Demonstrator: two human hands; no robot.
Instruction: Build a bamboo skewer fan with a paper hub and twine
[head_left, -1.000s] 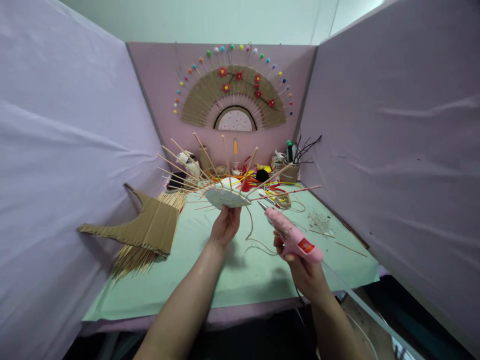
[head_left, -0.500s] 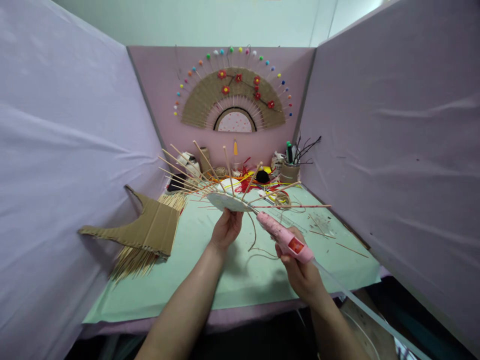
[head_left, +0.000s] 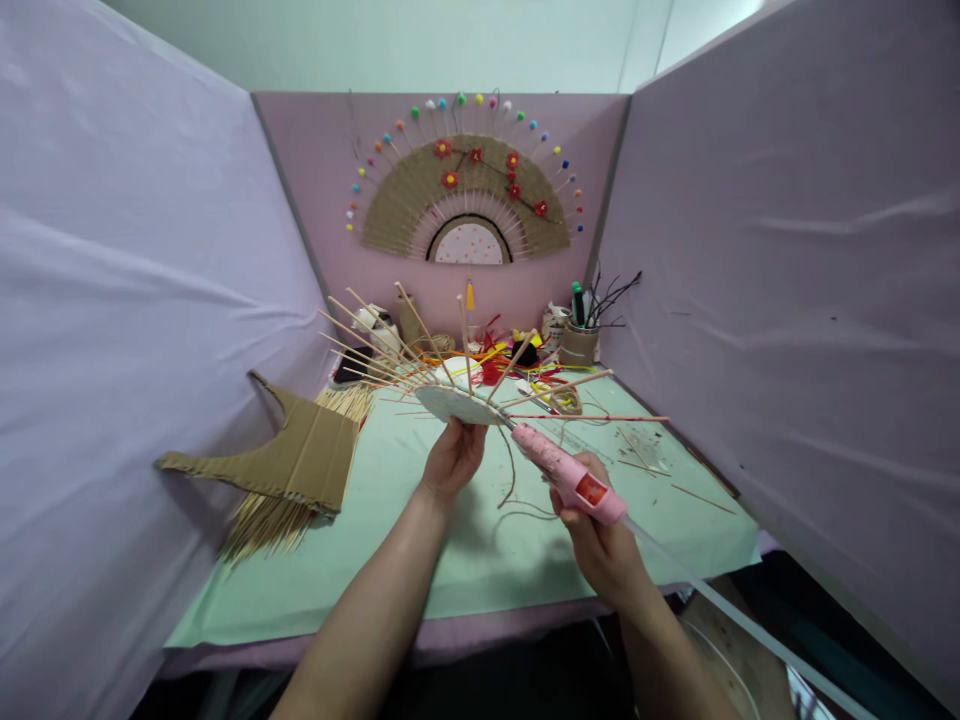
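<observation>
My left hand (head_left: 455, 458) is closed on the lower edge of a pale, roughly half-round disc (head_left: 450, 403), holding it above the table. Thin wooden sticks (head_left: 424, 330) fan out from the disc's far edge. In my right hand (head_left: 600, 535) is a pink hot glue gun (head_left: 559, 462), its nozzle close to the disc's right end; whether the tip touches I cannot tell. A long translucent glue stick (head_left: 720, 600) trails out of its back. A piece of twine (head_left: 512, 470) hangs below the disc.
On the left, cut cardboard (head_left: 300, 455) lies over a bundle of thin sticks (head_left: 262, 525). A decorated fan (head_left: 405, 205) hangs on the back panel. Behind the disc are red and yellow strips (head_left: 491, 372), a black ball (head_left: 524, 353) and a pot (head_left: 579, 345) with pens and twigs.
The disc and its sticks have tilted slightly, with the stick tips shifting a little to the right. Both hands keep their hold and have barely moved.
</observation>
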